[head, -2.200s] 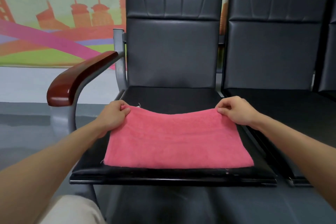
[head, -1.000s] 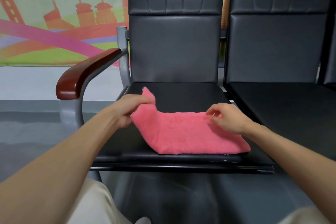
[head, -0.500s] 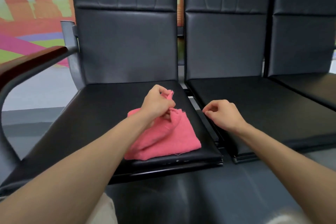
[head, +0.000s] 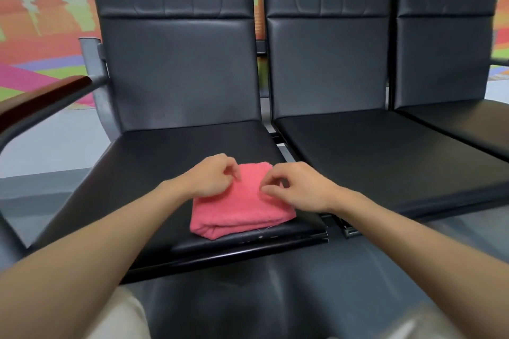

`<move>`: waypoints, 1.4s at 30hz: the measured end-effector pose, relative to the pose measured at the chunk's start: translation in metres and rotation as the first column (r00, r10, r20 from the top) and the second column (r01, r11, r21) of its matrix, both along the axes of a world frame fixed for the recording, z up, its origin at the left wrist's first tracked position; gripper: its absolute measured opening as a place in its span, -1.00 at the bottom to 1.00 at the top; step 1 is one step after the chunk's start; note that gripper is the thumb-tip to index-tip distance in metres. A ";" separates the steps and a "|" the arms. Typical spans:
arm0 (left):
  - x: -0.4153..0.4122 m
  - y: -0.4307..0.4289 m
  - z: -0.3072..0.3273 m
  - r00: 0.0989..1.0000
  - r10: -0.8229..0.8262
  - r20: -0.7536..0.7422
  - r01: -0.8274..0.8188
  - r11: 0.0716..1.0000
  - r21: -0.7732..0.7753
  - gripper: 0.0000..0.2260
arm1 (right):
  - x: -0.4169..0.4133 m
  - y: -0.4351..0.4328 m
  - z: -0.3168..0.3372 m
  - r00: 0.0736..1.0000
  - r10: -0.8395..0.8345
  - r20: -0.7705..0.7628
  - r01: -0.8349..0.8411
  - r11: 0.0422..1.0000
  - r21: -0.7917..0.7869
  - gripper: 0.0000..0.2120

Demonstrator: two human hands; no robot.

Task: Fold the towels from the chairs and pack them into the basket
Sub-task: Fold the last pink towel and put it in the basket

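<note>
A pink towel (head: pixel 242 206) lies folded into a small thick rectangle on the front right part of the left chair's black seat (head: pixel 154 173). My left hand (head: pixel 212 177) rests at the towel's far left edge with its fingers loosely curled, the fingertips touching the cloth. On the towel's right side is my right hand (head: pixel 296 184), thumb and forefinger bent just above the fabric with a gap between them. Neither hand plainly grips the cloth. No basket is in view.
Three black padded chairs stand in a row; the middle seat (head: pixel 385 157) and the right seat (head: pixel 468 124) are bare. A wooden armrest (head: pixel 41 99) juts out at the left. Behind is a colourful mural wall, below a grey floor.
The flat towel has been folded from the left over to the right into a compact bundle. My left hand has let the folded edge down, and my right hand has come onto the towel.
</note>
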State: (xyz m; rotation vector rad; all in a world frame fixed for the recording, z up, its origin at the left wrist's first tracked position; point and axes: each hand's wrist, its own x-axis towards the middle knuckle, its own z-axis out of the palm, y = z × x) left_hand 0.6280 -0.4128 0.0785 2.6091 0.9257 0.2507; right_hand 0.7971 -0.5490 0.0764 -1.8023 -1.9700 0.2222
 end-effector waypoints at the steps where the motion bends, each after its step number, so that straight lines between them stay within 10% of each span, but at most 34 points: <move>1: -0.008 0.002 -0.002 0.997 -0.025 -0.075 0.026 0.999 0.019 -0.82 | -0.005 0.002 -0.001 0.999 0.040 0.037 -0.037 0.997 -0.061 -0.82; 13: -0.092 0.003 0.004 0.970 -0.201 -0.136 0.205 0.979 0.015 -0.92 | -0.042 0.067 -0.014 0.970 0.032 0.243 0.039 0.958 -0.284 -0.52; 19: -0.121 0.015 -0.007 0.934 -0.264 -0.242 0.242 0.963 -0.117 -0.54 | -0.052 0.059 -0.006 0.960 0.079 0.269 -0.022 0.978 -0.208 -0.56; 27: -0.125 0.029 -0.016 0.986 -0.164 -0.023 0.164 0.986 0.020 -0.59 | -0.073 0.028 -0.022 0.828 0.147 0.540 -0.059 0.982 -0.178 -0.16; 36: -0.120 0.020 -0.011 0.984 0.020 0.175 -0.003 0.995 -0.098 -0.90 | -0.046 0.028 -0.005 0.998 -0.038 -0.057 0.036 0.999 -0.033 -0.80; 42: -0.113 0.015 0.000 0.906 0.140 0.398 -0.071 0.981 -0.183 -0.88 | -0.043 0.026 0.004 0.808 -0.135 -0.573 -0.005 0.971 -0.237 -0.87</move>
